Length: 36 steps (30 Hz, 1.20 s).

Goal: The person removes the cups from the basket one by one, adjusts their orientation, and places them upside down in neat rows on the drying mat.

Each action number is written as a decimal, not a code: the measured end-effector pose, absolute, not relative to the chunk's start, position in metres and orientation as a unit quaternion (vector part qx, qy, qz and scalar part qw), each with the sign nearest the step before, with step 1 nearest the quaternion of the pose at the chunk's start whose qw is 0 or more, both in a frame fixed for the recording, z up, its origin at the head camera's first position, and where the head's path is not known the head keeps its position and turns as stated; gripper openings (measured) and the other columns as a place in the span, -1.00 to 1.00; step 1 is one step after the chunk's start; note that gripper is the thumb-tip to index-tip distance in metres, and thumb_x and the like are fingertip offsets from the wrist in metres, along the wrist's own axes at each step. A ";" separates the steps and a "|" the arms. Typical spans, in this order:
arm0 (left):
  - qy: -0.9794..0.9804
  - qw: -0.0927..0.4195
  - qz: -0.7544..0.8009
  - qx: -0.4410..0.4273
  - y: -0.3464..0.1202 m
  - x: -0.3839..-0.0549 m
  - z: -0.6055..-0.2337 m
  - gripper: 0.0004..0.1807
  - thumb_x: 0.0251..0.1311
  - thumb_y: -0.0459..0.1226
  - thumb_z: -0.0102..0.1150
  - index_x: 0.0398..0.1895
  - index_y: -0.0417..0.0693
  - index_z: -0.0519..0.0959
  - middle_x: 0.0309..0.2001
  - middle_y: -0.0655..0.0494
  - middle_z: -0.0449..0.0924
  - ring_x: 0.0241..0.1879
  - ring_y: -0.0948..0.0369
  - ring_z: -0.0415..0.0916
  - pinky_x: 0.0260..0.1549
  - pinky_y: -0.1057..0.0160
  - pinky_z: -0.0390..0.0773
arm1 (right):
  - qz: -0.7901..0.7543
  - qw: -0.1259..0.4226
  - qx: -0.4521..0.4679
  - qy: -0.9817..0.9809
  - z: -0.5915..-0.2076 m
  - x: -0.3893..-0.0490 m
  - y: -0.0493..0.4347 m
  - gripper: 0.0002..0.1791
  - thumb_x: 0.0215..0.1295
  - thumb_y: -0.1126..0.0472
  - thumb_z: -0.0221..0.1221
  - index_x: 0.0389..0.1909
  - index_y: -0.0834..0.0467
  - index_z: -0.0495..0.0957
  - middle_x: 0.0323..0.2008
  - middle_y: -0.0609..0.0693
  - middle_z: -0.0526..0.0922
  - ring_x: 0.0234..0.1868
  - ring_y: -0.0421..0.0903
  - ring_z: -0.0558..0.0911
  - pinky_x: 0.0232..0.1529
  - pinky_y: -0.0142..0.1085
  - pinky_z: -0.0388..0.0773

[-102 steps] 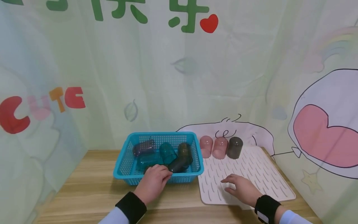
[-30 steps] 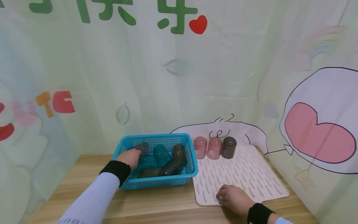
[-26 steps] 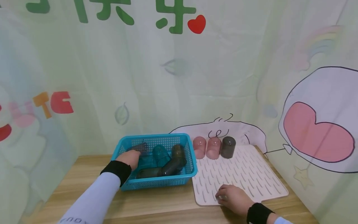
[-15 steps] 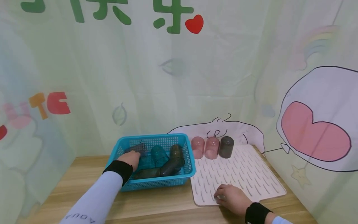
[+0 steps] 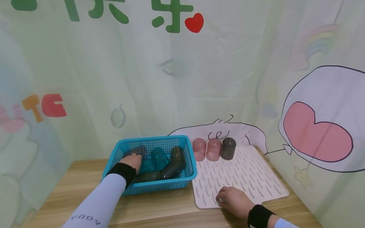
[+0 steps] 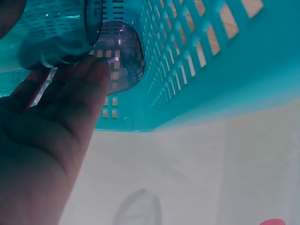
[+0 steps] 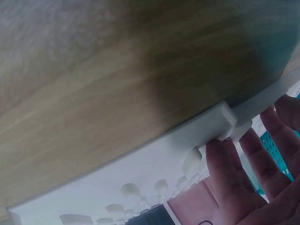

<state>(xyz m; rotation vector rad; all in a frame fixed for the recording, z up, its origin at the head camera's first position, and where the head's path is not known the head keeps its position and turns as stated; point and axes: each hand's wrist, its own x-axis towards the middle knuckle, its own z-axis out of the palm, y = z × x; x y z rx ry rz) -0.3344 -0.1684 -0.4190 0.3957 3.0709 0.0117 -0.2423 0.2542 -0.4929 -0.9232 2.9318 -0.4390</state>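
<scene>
My left hand (image 5: 133, 162) reaches into the left side of a blue plastic basket (image 5: 171, 182). In the left wrist view its thumb and fingers lie on either side of a see-through teal cup (image 6: 56, 28), gripping it. A purple cup (image 6: 123, 58) lies just beyond the fingertips. Another teal cup (image 5: 159, 157), an amber-brown one (image 5: 177, 154) and dark grey ones (image 5: 172, 169) lie farther right in the basket. My right hand (image 5: 235, 200) rests at the front edge of a pale draining mat (image 5: 242, 177), fingers loosely bent and holding nothing.
Two pink cups (image 5: 214, 149) and a grey cup (image 5: 228, 148) stand upside down in a row along the mat's back edge. Basket and mat sit side by side on a wooden table (image 5: 159, 205). A printed curtain (image 5: 142, 79) hangs behind.
Since the earliest frame, my left hand has moved from the basket's front rim to its left side, and my right hand has lowered to the mat's edge. The view has shifted slightly.
</scene>
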 end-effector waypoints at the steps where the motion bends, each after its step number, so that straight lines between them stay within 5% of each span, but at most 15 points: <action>1: 0.992 0.023 0.005 0.127 -0.168 -0.334 -0.419 -0.79 0.19 -0.45 0.13 -0.11 -0.34 0.50 -0.20 -0.29 0.54 -0.21 -0.10 0.51 -0.14 -0.08 0.59 | -0.141 0.018 -0.296 0.944 -0.493 -0.242 0.254 -0.89 0.13 0.14 0.32 -0.29 -0.05 0.68 -0.31 -0.22 0.60 -0.27 -0.29 0.51 -0.22 -0.23 0.59; 16: 0.991 0.003 -0.009 0.134 -0.161 -0.331 -0.416 -0.74 0.09 -0.47 0.23 -0.15 -0.39 0.47 -0.28 -0.31 0.50 -0.30 -0.14 0.50 -0.26 -0.12 0.63 | -0.139 0.016 -0.302 0.943 -0.489 -0.241 0.253 -0.88 0.14 0.16 0.31 -0.28 -0.02 0.68 -0.32 -0.21 0.59 -0.28 -0.30 0.50 -0.21 -0.24 0.60; 36: 0.991 -0.014 -0.020 0.130 -0.170 -0.338 -0.424 -0.68 0.09 -0.43 0.25 -0.07 -0.33 0.49 -0.17 -0.27 0.55 -0.18 -0.15 0.45 -0.12 -0.15 0.57 | -0.123 0.014 -0.303 0.945 -0.496 -0.243 0.256 -0.91 0.16 0.11 0.29 -0.29 -0.09 0.65 -0.30 -0.23 0.58 -0.27 -0.26 0.50 -0.25 -0.22 0.58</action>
